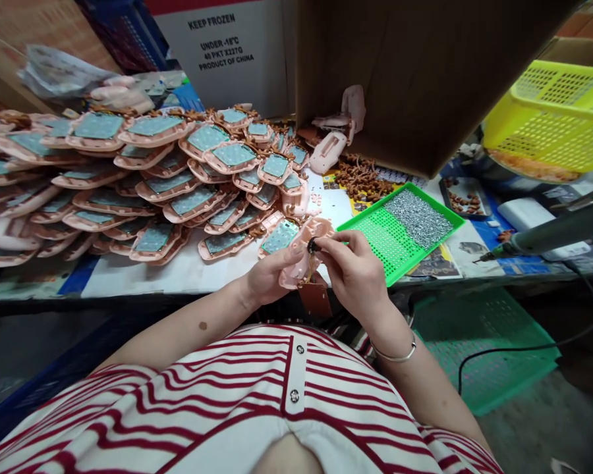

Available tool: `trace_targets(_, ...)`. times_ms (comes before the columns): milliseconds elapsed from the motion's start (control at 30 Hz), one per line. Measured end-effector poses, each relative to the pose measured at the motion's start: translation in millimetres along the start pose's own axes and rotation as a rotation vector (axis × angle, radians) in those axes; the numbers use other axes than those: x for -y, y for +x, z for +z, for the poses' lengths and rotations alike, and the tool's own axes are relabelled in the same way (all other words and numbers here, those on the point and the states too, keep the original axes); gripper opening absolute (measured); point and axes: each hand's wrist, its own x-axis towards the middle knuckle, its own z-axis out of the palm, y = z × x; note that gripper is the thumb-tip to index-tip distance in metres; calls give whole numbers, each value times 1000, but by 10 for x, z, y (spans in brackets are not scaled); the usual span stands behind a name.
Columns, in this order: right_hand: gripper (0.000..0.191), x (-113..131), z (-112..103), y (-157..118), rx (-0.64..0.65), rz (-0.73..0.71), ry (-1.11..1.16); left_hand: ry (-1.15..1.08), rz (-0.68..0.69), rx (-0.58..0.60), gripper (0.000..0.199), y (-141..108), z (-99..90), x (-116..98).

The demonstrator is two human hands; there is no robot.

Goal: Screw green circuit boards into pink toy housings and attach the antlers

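Casing (pixel 292 275) sits held between left fingers (pixel 279 259).

And here's the pink shell (pixel 291 275), smooth plastic with a soft, satiny look! Same plastic through the piled shells (pixel 148 191). Over to the screws (pixel 420 217), bright, glinting metal, lying in a green tray (pixel 391 260) of perforated plastic. Yellow basket (pixel 556 85): slick plastic, latticed. White carton (pixel 237 46), smooth printed cardboard; brown carton (pixel 375 66), plain and matt. Crinkled, see-through plastic bag (pixel 59 72)! Soft striped cloth shirt (pixel 227 388), shiny metallic buttons (pixel 294 396), and a polished metal bangle (pixel 399 358).
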Motion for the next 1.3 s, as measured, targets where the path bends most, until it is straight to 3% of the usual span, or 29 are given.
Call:
trace_targets(133,21,-12,59,-36,-158,-57,-81,-42,14,-57,36,-5,-15,5)
trace_targets(267,23,-36,72,-34,-244,-69,-136,-32,33,-28,42,-6,-4,6)
trace_targets(467,22,-61,80,-48,-223,-95,-146,33,60,36,55,-13,46,-1)
trace_targets(633,28,-56,70,-70,-239,-164,-109,-20,43,57,45,-18,73,-22)
trace_targets(767,26,-56,64,-71,-252,-107,-141,-6,10,49,46,-24,85,-18)
trace_targets(933,24,-35,59,-82,-176,-69,-218,22,19,39,54,-18,102,-10)
trace_targets(1133,20,87,-9,-26,-66,-24,-339,34,24,74,38,-8,79,12)
trace_targets(1300,20,29,-35,6,-40,-9,-170,64,-9,37,50,-26,9,1)
